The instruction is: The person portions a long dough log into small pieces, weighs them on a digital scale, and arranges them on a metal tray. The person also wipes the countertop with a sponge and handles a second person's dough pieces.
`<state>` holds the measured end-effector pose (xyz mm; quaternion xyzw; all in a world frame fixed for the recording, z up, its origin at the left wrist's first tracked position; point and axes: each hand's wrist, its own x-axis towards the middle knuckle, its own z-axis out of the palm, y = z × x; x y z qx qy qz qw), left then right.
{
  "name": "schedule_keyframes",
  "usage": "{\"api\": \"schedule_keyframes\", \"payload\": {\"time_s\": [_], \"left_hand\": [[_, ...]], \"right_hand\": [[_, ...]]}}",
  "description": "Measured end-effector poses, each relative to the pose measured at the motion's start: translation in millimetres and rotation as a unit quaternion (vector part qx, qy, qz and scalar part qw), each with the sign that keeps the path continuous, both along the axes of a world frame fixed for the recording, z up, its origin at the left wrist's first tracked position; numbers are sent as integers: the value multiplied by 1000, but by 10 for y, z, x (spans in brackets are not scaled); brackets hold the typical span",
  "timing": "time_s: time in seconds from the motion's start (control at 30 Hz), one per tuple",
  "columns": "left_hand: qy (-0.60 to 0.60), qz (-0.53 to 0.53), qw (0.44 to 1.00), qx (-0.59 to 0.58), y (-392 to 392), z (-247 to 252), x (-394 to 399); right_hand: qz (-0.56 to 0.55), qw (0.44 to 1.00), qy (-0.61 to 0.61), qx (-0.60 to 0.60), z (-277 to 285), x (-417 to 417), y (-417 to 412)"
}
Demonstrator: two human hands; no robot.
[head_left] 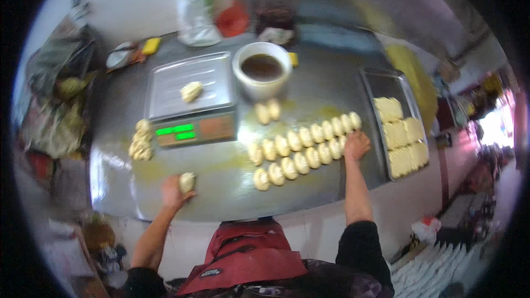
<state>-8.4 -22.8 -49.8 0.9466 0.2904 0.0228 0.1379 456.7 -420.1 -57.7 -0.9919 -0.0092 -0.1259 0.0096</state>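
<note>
On the metal table [223, 190], my left hand [174, 190] holds a dough ball [187, 182] near the front edge. My right hand [357, 145] is at the right end of two slanting rows of dough pieces [301, 162], touching the end of the nearer row; its fingertips are partly hidden, and whether it grips a piece is unclear. A dough lump [191, 92] lies on the steel pan of a digital scale [194, 130] with a lit green display. Small dough lumps [141, 140] are heaped left of the scale. Two more dough pieces [268, 111] lie before a white tub of dark liquid [262, 68].
A metal tray [372, 87] with flat dough blocks [399, 136] stands at the table's right end. Along the back are a plastic bag [196, 18], a red bowl [232, 18], a yellow block [151, 45] and a jar [278, 4]. Bags [62, 120] crowd the left side.
</note>
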Motion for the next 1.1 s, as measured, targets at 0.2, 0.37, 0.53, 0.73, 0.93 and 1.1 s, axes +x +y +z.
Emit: {"api": "schedule_keyframes", "payload": {"time_s": [0.2, 0.37, 0.53, 0.73, 0.93, 1.1], "left_hand": [[-84, -23, 994, -61, -371, -29, 482], [-185, -5, 982, -46, -443, -79, 423], [-58, 42, 994, -84, -363, -193, 570], [92, 65, 993, 37, -389, 172, 972], [124, 63, 985, 106, -224, 108, 925], [168, 195, 962, 97, 499, -279, 560]], "right_hand": [[242, 544, 394, 700, -616, -1560, 1822], [118, 473, 627, 607, -357, -3026, 2881], [92, 562, 521, 636, -278, -3146, 3070], [52, 545, 469, 692, -326, -2861, 3181], [42, 581, 530, 617, -40, -2939, 3311], [300, 454, 649, 531, 764, -3289, 3352]]}}
